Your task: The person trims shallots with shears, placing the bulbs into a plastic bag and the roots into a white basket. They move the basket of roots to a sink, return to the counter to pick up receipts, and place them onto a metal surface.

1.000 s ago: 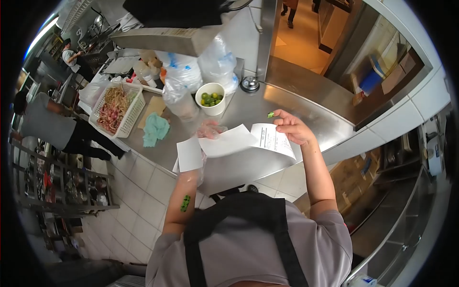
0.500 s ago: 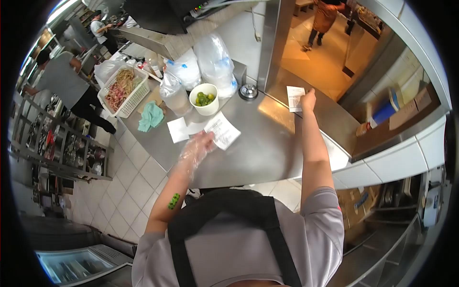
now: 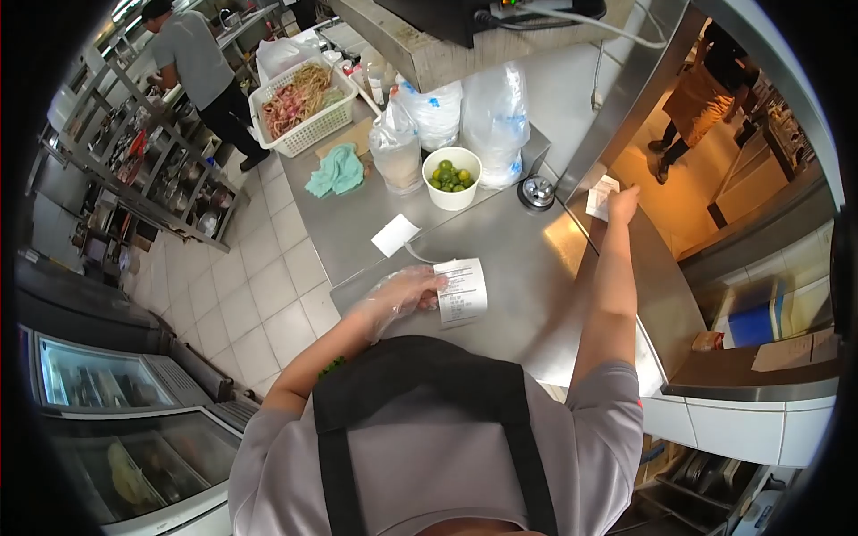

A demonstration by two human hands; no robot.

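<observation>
My left hand [image 3: 418, 289], in a clear plastic glove, pinches a printed receipt [image 3: 462, 293] by its left edge above the steel counter [image 3: 527, 295]. My bare right hand [image 3: 624, 205] reaches to the pass-through opening and grips a second printed slip [image 3: 602, 196]. A white paper slip [image 3: 395, 234] lies on the counter beyond my left hand, with a curled strip trailing from it. Farther back stand a white tub [image 3: 452, 198] of small green citrus fruits [image 3: 452, 176] and a silver call bell [image 3: 536, 192].
Plastic bags [image 3: 494, 125], a white basket [image 3: 308, 134] of shallots and roots, and a green cloth [image 3: 336, 171] line the counter's back. A co-worker [image 3: 192, 67] stands at the far left. Another person [image 3: 702, 98] is beyond the opening. A freezer [image 3: 134, 447] stands at lower left.
My view has turned, shifting the counter items right and up. My left hand has drawn its receipt nearer my body. My right hand keeps its slip at the opening. The person beyond appears closer.
</observation>
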